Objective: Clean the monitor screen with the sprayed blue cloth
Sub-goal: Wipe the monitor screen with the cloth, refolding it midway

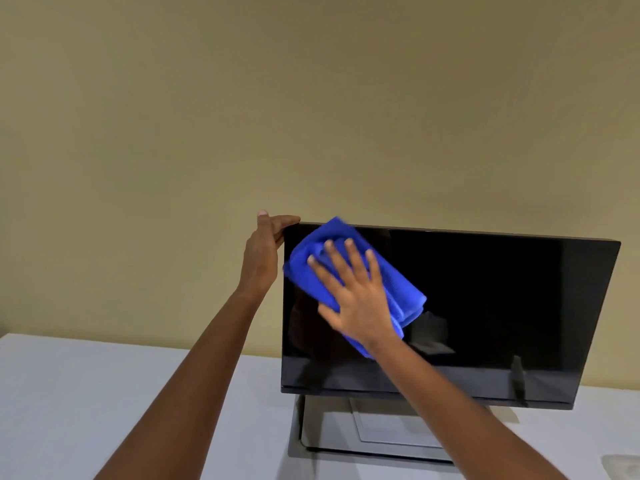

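Wiping the monitor screen (485, 306), upright on the table (104, 393), the flat, spread right hand (356, 299) presses the folded blue cloth (398, 285) at its upper-left area; left hand (263, 251) grips the corner. Use overlapping strokes, light pressure.

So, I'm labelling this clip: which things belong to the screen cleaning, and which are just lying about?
In use: monitor, blue cloth, right hand pressing it, left hand holding the monitor's corner.
Lying about: a blurred grey thing on the table.
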Demonstrator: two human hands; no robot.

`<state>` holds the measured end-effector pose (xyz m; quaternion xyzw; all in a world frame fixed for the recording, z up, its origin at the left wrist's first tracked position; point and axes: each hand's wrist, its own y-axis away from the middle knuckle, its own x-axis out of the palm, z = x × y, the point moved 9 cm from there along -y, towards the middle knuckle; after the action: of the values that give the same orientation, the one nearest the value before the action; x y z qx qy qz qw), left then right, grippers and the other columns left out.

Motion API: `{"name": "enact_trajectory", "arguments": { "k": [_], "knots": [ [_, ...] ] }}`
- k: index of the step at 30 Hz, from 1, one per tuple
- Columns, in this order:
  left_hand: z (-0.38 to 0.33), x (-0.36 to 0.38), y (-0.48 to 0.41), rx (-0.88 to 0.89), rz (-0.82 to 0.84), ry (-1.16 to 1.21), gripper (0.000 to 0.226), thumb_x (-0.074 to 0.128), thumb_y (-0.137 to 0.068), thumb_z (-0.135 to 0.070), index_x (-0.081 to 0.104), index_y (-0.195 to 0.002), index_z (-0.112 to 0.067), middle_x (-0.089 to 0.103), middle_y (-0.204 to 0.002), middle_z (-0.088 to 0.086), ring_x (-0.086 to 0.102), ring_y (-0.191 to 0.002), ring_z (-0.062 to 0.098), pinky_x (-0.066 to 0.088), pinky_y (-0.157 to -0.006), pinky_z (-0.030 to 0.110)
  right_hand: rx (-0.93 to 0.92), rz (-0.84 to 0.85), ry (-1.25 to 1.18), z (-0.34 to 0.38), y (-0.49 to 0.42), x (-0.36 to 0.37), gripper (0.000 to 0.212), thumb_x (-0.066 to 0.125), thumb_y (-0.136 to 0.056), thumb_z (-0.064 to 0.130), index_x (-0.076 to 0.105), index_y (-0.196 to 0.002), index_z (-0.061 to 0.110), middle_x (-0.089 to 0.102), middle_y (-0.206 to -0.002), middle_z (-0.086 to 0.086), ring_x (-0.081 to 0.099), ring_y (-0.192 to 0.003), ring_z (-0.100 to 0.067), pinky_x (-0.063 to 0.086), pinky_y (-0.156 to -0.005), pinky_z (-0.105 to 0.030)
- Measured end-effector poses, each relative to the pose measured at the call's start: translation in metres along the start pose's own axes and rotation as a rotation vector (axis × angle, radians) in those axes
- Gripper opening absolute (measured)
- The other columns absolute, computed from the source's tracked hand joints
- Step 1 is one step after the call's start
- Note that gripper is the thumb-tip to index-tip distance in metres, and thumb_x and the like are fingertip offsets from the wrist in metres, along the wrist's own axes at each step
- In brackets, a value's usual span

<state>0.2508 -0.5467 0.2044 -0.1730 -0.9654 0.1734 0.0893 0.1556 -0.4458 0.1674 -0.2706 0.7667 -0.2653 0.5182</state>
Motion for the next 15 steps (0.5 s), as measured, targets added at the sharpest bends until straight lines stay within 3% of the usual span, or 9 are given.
{"name": "enact_trajectory", "arguments": {
  "k": [5, 8, 10, 12, 15],
  "knots": [
    [0.000, -0.002, 0.000, 0.019, -0.001, -0.039, 0.061, 0.008, -0.101, -0.030, 0.062, -0.109, -0.003, 0.061, -0.109, 0.004, 0.055, -0.107, 0.012, 0.039, -0.093, 0.013, -0.429, 0.293, 0.063, 0.069, 0.079, 0.054, 0.066, 0.064, -0.063, 0.052, 0.054, -0.126, 0.034, 0.050, -0.140, 0.005, 0.043, -0.132, -0.022, 0.012, -0.112, -0.047],
    [-0.002, -0.001, 0.003, 0.033, 0.013, -0.077, 0.059, 0.010, -0.101, -0.029, 0.062, -0.111, -0.003, 0.060, -0.112, 0.002, 0.054, -0.110, 0.014, 0.037, -0.099, 0.021, -0.564, 0.404, 0.072, 0.076, 0.128, 0.068, 0.059, 0.063, -0.069, 0.053, 0.052, -0.125, 0.038, 0.050, -0.139, 0.011, 0.046, -0.130, -0.017, 0.015, -0.112, -0.044],
    [-0.003, 0.000, 0.005, 0.016, 0.027, -0.088, 0.055, 0.011, -0.101, -0.029, 0.062, -0.112, -0.009, 0.059, -0.118, 0.002, 0.052, -0.116, 0.016, 0.035, -0.105, 0.025, -0.543, 0.444, 0.021, 0.072, 0.146, 0.066, 0.059, 0.070, -0.064, 0.053, 0.057, -0.120, 0.040, 0.056, -0.132, 0.015, 0.052, -0.124, -0.013, 0.034, -0.107, -0.042],
    [-0.004, 0.002, 0.010, 0.012, 0.032, -0.136, 0.048, 0.016, -0.101, -0.026, 0.060, -0.115, -0.014, 0.057, -0.126, 0.001, 0.049, -0.123, 0.016, 0.033, -0.111, 0.030, -0.460, 0.455, -0.051, 0.067, 0.151, 0.054, 0.059, 0.078, -0.056, 0.050, 0.062, -0.112, 0.042, 0.062, -0.123, 0.017, 0.059, -0.115, -0.011, 0.052, -0.090, -0.033],
    [-0.012, 0.003, 0.025, 0.115, 0.015, -0.361, 0.034, 0.033, -0.099, -0.019, 0.054, -0.126, -0.019, 0.046, -0.142, -0.002, 0.040, -0.132, 0.012, 0.031, -0.109, 0.024, -0.187, 0.405, -0.262, 0.049, 0.147, 0.026, 0.062, 0.086, -0.046, 0.036, 0.067, -0.106, 0.040, 0.067, -0.116, 0.013, 0.065, -0.105, -0.011, 0.056, -0.073, -0.025]
  ]
}}
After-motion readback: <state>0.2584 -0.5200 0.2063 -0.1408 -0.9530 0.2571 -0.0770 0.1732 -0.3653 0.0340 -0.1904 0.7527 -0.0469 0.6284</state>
